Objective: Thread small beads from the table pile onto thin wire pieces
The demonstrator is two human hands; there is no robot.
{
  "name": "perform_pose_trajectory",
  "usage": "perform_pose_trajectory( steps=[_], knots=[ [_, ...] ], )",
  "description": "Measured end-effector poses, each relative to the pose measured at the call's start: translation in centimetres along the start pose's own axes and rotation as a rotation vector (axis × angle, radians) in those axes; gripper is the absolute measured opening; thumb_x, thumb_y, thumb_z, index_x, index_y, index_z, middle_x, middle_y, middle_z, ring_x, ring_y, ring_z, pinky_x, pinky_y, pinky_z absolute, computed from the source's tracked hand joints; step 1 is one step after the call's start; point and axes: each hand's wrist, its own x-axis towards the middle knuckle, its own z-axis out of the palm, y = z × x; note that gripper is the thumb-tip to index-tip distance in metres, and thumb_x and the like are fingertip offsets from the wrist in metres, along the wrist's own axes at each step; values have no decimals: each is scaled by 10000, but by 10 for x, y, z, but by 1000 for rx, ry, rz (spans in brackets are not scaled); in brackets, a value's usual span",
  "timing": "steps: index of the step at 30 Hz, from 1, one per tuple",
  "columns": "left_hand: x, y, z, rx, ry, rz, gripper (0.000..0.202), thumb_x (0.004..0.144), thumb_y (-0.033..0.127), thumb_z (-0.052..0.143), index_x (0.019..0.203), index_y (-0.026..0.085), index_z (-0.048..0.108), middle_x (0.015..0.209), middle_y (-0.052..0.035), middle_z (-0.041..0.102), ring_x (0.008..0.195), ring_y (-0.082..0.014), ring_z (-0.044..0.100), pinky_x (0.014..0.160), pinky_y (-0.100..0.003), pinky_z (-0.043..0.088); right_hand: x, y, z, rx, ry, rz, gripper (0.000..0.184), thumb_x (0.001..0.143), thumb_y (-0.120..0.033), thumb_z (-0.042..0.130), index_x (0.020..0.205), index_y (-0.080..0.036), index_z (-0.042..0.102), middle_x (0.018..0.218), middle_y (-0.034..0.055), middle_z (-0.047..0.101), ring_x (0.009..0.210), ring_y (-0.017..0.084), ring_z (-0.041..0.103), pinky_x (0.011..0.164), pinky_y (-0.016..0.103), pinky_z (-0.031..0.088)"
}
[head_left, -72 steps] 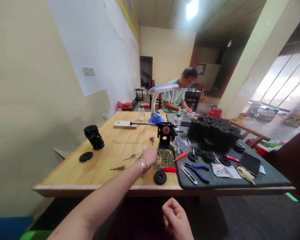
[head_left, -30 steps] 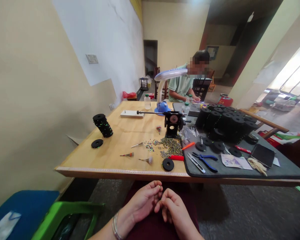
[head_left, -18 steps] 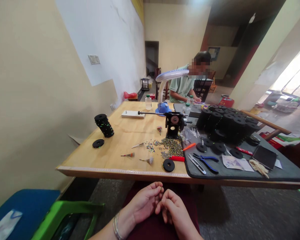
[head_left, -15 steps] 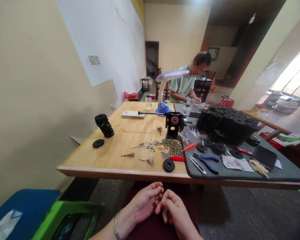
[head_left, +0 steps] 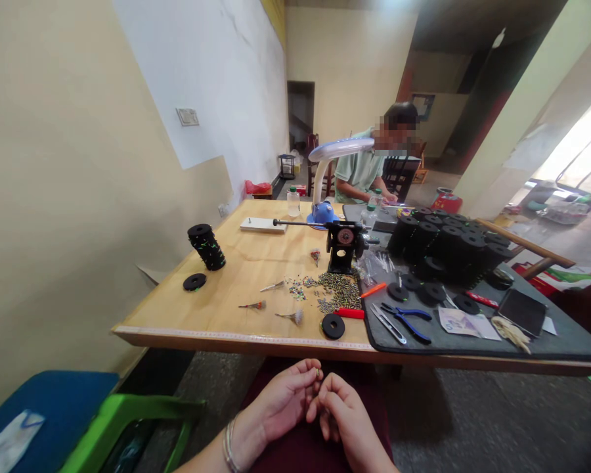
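Note:
My left hand, with bangles at its wrist, pinches a tiny yellowish-green piece between thumb and fingertips, just below the table's front edge. Close beside it, my right hand has its fingers curled and pressed together; whatever is in them is hidden or too fine to see. Beyond the hands, a black foam ring lies near the edge. Behind it are a red-handled tool and a spread of small dark-and-yellow pieces, with colourful beads to their left.
A black winding device with a long rod stands mid-table before a blue lamp. Foam ring stacks, blue pliers and snips are on the grey mat. Another stack stands left. A person sits opposite.
The view has shifted very slightly. Both hands keep almost the same pose and place, and the things on the table have not moved.

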Motion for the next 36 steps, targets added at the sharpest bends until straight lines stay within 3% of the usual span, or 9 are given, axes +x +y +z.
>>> perform_pose_trajectory(
  steps=[8, 12, 17, 23, 36],
  knots=[
    [0, -1, 0, 65, -50, 30, 183, 713, 160, 727, 855, 137, 615, 709, -4, 639, 490, -89, 567, 445, -195, 381, 0, 1, -1, 28, 4, 2, 283, 749, -406, 588, 674, -196, 414, 559, 3, 674, 289, 21, 357, 331, 162, 93],
    [-1, -3, 1, 191, -55, 120, 186, 736, 218, 714, 867, 158, 596, 684, 11, 628, 407, -76, 521, 427, -200, 347, 2, 4, -4, 25, 17, -8, 373, 746, -512, 618, 702, -190, 435, 552, -4, 660, 293, 21, 361, 325, 162, 99],
    [-8, 1, 13, 352, 67, 309, 219, 679, 213, 774, 827, 147, 625, 710, 3, 625, 582, -87, 544, 540, -190, 382, 5, 6, -6, 26, 44, -27, 434, 713, -573, 653, 714, -173, 484, 512, -20, 629, 287, 22, 352, 321, 163, 116],
    [-10, 5, 19, 534, 106, 454, 211, 665, 226, 779, 830, 155, 669, 749, -29, 663, 747, -156, 587, 729, -255, 447, 7, 8, -6, 93, 72, -6, 455, 682, -573, 691, 719, -151, 528, 510, -19, 611, 291, 22, 382, 322, 153, 138],
    [-12, 5, 13, 748, 114, 547, 166, 677, 208, 762, 832, 163, 728, 804, -89, 730, 779, -214, 657, 729, -271, 488, 10, 9, -11, 300, 75, 66, 439, 604, -494, 790, 649, -149, 521, 470, -43, 555, 305, 3, 330, 343, 147, 144]
  ],
)
